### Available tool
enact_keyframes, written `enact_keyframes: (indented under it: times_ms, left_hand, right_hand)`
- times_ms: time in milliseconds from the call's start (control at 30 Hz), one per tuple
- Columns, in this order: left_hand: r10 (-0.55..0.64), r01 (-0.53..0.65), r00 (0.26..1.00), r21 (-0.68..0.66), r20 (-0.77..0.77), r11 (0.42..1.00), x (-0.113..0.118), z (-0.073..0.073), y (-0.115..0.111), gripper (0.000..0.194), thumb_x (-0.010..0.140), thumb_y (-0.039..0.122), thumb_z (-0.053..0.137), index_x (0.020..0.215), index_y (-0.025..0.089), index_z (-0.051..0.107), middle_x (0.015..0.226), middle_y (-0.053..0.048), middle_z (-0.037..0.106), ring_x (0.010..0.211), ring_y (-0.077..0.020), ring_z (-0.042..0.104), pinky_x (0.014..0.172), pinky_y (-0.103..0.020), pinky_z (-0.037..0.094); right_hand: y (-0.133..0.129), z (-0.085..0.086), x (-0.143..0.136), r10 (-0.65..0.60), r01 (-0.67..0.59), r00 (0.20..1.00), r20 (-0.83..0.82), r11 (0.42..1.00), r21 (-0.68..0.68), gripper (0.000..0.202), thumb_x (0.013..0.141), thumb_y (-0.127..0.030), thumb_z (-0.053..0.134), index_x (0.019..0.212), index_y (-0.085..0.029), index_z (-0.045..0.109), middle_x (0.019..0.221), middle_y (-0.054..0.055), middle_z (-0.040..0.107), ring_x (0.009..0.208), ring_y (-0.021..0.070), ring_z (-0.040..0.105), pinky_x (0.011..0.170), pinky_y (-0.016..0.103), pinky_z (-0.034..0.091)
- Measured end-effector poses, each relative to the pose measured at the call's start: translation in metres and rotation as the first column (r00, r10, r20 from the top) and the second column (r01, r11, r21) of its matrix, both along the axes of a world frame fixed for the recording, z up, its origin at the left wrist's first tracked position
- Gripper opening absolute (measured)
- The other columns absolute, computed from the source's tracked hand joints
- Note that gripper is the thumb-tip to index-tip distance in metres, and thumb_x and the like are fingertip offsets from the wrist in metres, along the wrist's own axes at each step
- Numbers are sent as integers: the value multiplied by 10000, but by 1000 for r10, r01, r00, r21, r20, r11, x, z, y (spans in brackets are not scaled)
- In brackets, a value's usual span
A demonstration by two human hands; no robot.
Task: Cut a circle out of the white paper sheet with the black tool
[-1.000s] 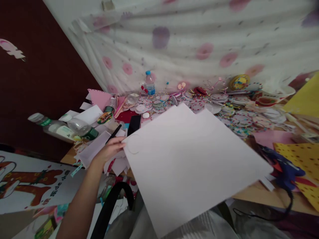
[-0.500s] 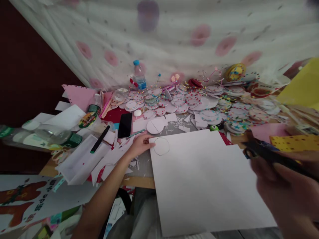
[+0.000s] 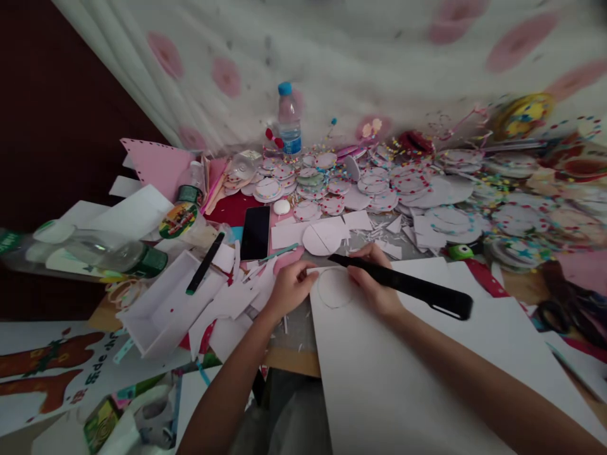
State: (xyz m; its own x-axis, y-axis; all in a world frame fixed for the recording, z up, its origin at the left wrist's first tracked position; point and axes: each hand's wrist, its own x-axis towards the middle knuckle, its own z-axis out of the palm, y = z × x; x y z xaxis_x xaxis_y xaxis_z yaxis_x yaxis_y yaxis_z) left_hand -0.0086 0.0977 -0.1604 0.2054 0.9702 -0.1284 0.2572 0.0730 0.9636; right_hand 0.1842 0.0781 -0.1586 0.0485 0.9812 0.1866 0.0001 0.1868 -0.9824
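A large white sheet (image 3: 379, 373) of thick paper or board lies over the front of the table, with a pencil-drawn circle (image 3: 336, 288) near its far left corner. My left hand (image 3: 291, 287) pinches the sheet at that corner, thumb beside the circle. My right hand (image 3: 377, 281) is wrapped round a long black utility knife (image 3: 422, 287), which lies slantwise with its slotted end to the right. The narrow tip points left, just beyond the sheet's far edge; whether it touches anything I cannot tell. A white disc (image 3: 322, 237) with a line across it lies past the tip.
Stacks of decorated white discs (image 3: 374, 180) fill the table's back. A phone (image 3: 256, 232), a bottle (image 3: 289, 120) and paper scraps (image 3: 384, 227) lie behind my hands. At left are a white box (image 3: 159, 309) and a black marker (image 3: 205, 263); at right, scissors (image 3: 571, 306).
My right hand has come from the far right to beside the drawn circle, bringing the black knife. My left hand stays at the corner. The view has shifted left.
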Motion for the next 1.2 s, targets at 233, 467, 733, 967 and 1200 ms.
enact_keyframes:
  times_ms: [233, 467, 733, 967, 1200]
  left_hand:
    - [-15, 33, 994, -158, 113, 987, -3, 10, 3, 241, 739, 392, 693, 837, 172, 713, 664, -6, 618, 578, -133, 535, 497, -223, 400]
    - [160, 37, 908, -454, 387, 890, -11, 21, 4, 251, 589, 323, 811, 778, 168, 752, 627, 3, 632, 528, -100, 529, 479, -210, 367]
    - [180, 154, 848, -557, 499, 816, -10, 23, 3, 358, 494, 367, 868, 773, 165, 770, 632, -13, 646, 510, -97, 531, 510, -226, 373]
    - [54, 139, 909, -424, 413, 895, -14, 41, 1, 253, 669, 388, 802, 794, 181, 727, 712, 4, 638, 631, -111, 555, 608, -222, 408]
    - [-174, 201, 970, -152, 172, 968, -1, 66, 11, 304, 787, 442, 691, 688, 156, 670, 648, 19, 534, 632, -112, 459, 594, -234, 329]
  right_hand:
    - [-16, 16, -4, -46, 54, 991, 126, 996, -65, 200, 793, -295, 696, 830, -238, 507, 626, -48, 516, 525, 114, 445, 470, 236, 322]
    - [-21, 35, -6, -119, 113, 992, -52, 989, -100, 204, 842, -299, 681, 918, -251, 498, 691, -44, 564, 526, 98, 469, 487, 239, 338]
    - [-30, 49, -6, -120, 120, 993, -3, 993, 8, 206, 796, -317, 695, 913, -311, 525, 628, -28, 540, 490, 151, 477, 437, 289, 334]
    - [-21, 62, -5, -208, 195, 963, 169, 976, 92, 189, 805, -298, 658, 913, -314, 504, 659, -31, 564, 505, 161, 518, 451, 288, 381]
    - [16, 58, 13, -326, 234, 795, 512, 943, 237, 265, 782, -360, 654, 995, -277, 519, 827, -7, 670, 624, 176, 643, 548, 279, 461]
